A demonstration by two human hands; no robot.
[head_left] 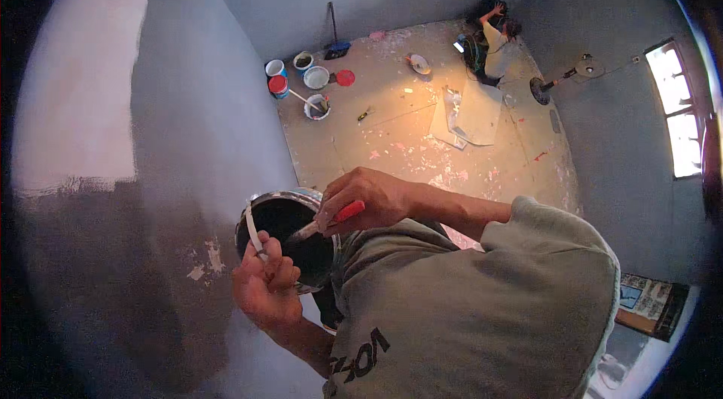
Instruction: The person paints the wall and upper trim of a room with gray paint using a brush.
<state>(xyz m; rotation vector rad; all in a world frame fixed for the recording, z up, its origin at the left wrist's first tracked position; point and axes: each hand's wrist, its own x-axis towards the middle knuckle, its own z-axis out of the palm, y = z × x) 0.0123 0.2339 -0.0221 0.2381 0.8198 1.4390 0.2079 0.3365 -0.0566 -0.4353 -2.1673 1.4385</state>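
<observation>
A round bucket [326,267] of dark paint [290,227] is close in front of me, beside the wall on my left. My left hand [265,286] is closed around the bucket's pale strap-like handle [251,224], at the near left of its rim. My right hand [367,197] grips a paintbrush with a red handle [349,210]. Its bristles [305,232] point down into the bucket's mouth; whether they touch the paint I cannot tell.
The left wall [192,120] is partly grey, partly pale. Several paint buckets [316,77] and a broom [337,48] stand at the far left. Cardboard sheets [478,113] lie mid-floor. A person [493,41] crouches at the far right, near a standing fan [544,88].
</observation>
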